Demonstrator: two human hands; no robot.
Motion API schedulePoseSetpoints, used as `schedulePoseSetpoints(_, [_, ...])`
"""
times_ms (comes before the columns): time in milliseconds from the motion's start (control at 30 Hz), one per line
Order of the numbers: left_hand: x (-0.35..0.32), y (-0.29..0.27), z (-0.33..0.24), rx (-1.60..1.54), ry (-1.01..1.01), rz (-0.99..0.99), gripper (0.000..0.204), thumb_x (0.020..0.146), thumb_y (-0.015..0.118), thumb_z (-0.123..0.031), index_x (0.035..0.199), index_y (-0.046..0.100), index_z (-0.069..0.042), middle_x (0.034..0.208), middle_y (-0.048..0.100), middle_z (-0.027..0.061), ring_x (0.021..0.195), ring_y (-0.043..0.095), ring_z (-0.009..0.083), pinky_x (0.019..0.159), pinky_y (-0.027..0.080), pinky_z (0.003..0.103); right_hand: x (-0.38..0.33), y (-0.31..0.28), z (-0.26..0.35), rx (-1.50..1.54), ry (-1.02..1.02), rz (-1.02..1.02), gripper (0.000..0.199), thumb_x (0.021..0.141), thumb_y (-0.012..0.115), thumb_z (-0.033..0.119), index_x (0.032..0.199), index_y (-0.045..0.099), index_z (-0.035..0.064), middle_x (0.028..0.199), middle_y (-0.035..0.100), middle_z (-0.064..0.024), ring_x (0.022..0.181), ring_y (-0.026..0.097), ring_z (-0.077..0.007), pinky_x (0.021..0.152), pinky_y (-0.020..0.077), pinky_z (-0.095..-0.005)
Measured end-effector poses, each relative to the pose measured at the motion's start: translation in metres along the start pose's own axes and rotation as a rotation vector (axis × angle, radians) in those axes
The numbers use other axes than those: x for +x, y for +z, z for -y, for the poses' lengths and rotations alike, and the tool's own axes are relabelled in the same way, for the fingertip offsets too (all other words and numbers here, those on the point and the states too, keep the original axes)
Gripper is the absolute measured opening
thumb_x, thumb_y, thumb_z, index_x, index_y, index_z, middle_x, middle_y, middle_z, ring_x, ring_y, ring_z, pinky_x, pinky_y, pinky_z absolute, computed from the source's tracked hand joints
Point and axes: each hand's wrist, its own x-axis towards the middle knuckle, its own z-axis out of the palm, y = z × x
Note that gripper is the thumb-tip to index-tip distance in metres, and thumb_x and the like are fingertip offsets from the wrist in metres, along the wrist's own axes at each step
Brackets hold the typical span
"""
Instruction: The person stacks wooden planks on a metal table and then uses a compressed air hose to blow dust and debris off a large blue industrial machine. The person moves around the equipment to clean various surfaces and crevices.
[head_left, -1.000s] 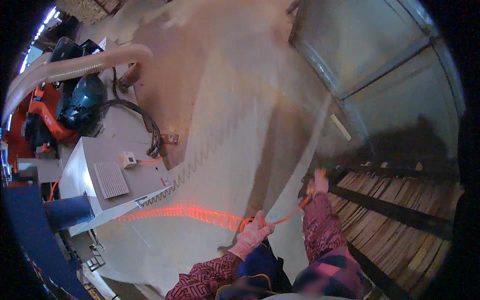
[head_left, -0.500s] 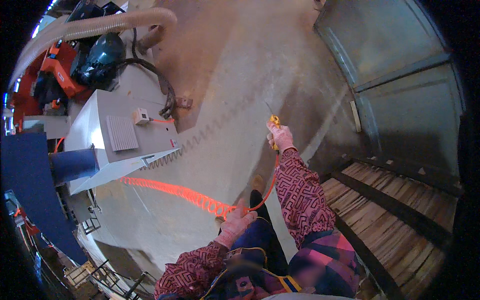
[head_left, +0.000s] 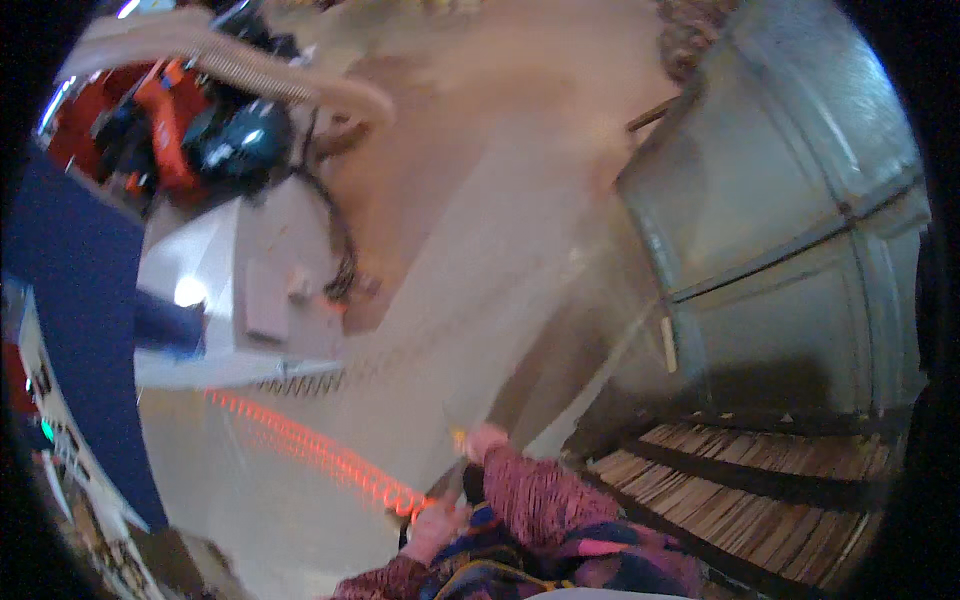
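My right hand [head_left: 483, 441], in a pinkish glove, is closed around a yellow air blow gun [head_left: 459, 440] whose thin nozzle points up and to the left. The picture is smeared by motion, so its trigger cannot be made out. Lower and nearer my body, my left hand [head_left: 435, 527] grips the end of an orange coiled air hose [head_left: 340, 462]. From there the coils stretch up and left toward a pale metal cabinet [head_left: 300, 335]. Both forearms wear patterned reddish sleeves.
Wood strips [head_left: 720, 500] under dark bars lie at lower right, below a large grey-green metal panel [head_left: 760, 240]. At upper left stand a red and dark green machine [head_left: 240, 140] and a ribbed duct [head_left: 250, 70]. A blue panel [head_left: 75, 330] rises at far left.
My right hand has drawn back toward my body with the blow gun, close to my left hand. The whole view has shifted, and the left hand still grips the hose.
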Motion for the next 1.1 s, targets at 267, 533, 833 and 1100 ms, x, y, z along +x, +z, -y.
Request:
schedulePoseSetpoints(267, [-0.018,-0.001,-0.035,-0.182,-0.013,-0.424,0.067,0.087,0.059,-0.05,0.141,0.042,-0.014,0.105,0.065,0.0169,0.1,0.063,0.0345,0.084,0.046,0.044,0.058,-0.217,0.093,0.313,0.151,-0.326,0.041,0.08,0.065,0.041,0.104,0.07,0.0085,0.1,0.069,-0.0176,0.095,0.066,-0.0359,0.08,0.0534,-0.0459])
schedulePoseSetpoints(533, [-0.004,-0.011,-0.033,-0.186,0.004,-0.449,0.076,0.086,0.063,-0.048,0.148,0.036,-0.013,0.115,0.064,0.0175,0.11,0.061,0.0333,0.095,0.044,0.04,0.067,-0.222,0.103,0.18,0.123,-0.208,0.034,0.083,0.062,0.037,0.102,0.071,0.0097,0.104,0.069,-0.0168,0.099,0.066,-0.0365,0.083,0.0537,-0.0465])
schedulePoseSetpoints(833, [-0.004,-0.02,-0.051,-0.743,0.064,-0.348,0.08,0.086,0.067,-0.039,0.148,0.031,-0.004,0.111,0.065,0.0161,0.097,0.063,0.0198,0.087,0.048,0.03,0.088,-0.323,0.127,0.284,0.134,-0.375,0.037,0.082,0.062,0.038,0.1,0.071,0.0078,0.102,0.069,-0.0189,0.096,0.066,-0.0379,0.081,0.0534,-0.0472])
schedulePoseSetpoints(1100, [-0.001,-0.025,-0.053,-0.14,0.233,-0.491,0.084,0.086,0.066,-0.041,0.148,0.027,0.002,0.115,0.063,0.0205,0.105,0.062,0.0281,0.09,0.048,0.036,0.079,-0.296,0.107,0.239,-0.026,-0.254,0.043,0.077,0.065,0.043,0.104,0.07,0.01,0.105,0.069,-0.0172,0.095,0.066,-0.0367,0.08,0.0527,-0.0474])
